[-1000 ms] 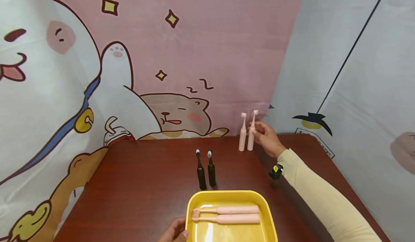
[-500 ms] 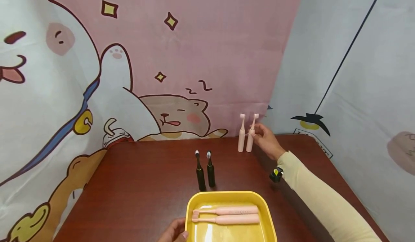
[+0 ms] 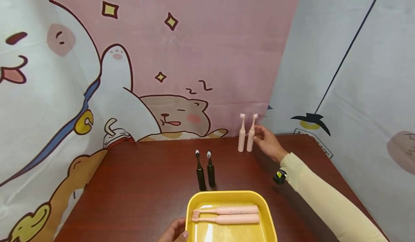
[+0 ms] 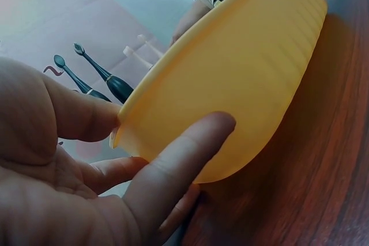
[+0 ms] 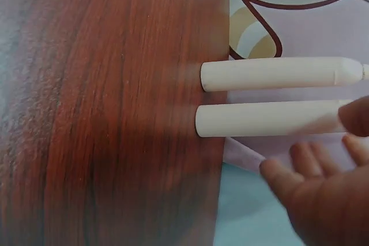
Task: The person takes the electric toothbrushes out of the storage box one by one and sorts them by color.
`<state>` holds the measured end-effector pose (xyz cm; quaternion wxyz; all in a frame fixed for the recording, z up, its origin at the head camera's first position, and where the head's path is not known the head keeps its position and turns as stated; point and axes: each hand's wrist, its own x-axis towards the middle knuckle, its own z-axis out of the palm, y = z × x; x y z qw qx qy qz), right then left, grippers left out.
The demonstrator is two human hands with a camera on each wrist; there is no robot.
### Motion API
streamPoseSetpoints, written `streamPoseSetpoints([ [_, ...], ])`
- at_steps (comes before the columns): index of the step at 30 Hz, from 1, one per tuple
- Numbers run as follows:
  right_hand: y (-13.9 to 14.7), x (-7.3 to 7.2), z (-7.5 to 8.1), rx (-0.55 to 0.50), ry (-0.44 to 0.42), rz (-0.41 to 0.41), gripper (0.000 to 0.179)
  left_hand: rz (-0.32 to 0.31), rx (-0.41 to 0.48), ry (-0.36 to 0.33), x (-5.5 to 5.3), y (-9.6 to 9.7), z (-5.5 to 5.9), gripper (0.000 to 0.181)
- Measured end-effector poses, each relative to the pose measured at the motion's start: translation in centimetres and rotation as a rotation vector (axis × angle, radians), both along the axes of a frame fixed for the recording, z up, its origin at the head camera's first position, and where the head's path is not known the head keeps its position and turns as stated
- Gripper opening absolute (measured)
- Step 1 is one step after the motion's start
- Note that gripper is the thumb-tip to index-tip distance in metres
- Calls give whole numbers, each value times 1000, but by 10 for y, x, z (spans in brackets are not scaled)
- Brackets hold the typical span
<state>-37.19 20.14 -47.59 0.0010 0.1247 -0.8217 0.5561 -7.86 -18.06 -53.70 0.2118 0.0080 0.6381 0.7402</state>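
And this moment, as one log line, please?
left hand: grips yellow tray; right hand: at upright pink toothbrush; in tray: two pink toothbrushes; standing: two black toothbrushes, another pink one

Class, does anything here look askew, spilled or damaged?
Nothing stands out: the black toothbrushes and far pink toothbrushes stand upright in pairs, and the near pink toothbrushes lie side by side in the yellow tray.

Under right hand (image 3: pixel 271 146) and left hand (image 3: pixel 175 232): reddish-brown wood-grain table (image 3: pixel 146 170). Beyond both: pink printed backdrop (image 3: pixel 227 54), yellow star shapes (image 3: pixel 171 21), dozing grey-brown cartoon animal (image 3: pixel 176 107). Well left of left hand: white cartoon animal (image 3: pixel 29 112), blue collar (image 3: pixel 92 90), yellow bell (image 3: pixel 82 123). Right of right hand: pale grey panel (image 3: pixel 363 101), slanting black line (image 3: pixel 351 48), dark winged shape (image 3: pixel 312 118) at its foot.
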Motion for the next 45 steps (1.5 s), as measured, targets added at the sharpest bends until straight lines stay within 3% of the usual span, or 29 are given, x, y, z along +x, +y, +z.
streamPoseSetpoints([
  [7, 15, 22, 15, 58, -57, -112, 61, -5, 27, -51, -1, 0, 1, 60],
  [13, 21, 59, 34, 81, -141, -72, 57, -23, 57, -53, -1, -3, 3, 62],
  [18, 4, 96, 51, 19, -179, 57, 43, -15, 59, -53, 0, -3, 5, 60],
  [24, -29, 141, 64, -3, -209, 320, 31, -34, 65, -55, 0, -4, 6, 61],
  [29, -58, 169, 59, 54, -231, 562, 22, -41, 27, -42, 0, -4, 6, 62],
  [33, -75, 182, 46, 146, -222, 706, 20, -53, 25, -30, -1, -3, 7, 61],
  [38, -87, 187, 34, 189, -216, 763, 18, -66, 31, -13, -1, -2, 9, 61],
  [45, -95, 187, 21, 195, -353, 754, 24, -46, 3, -1, 2, -3, 12, 58],
])
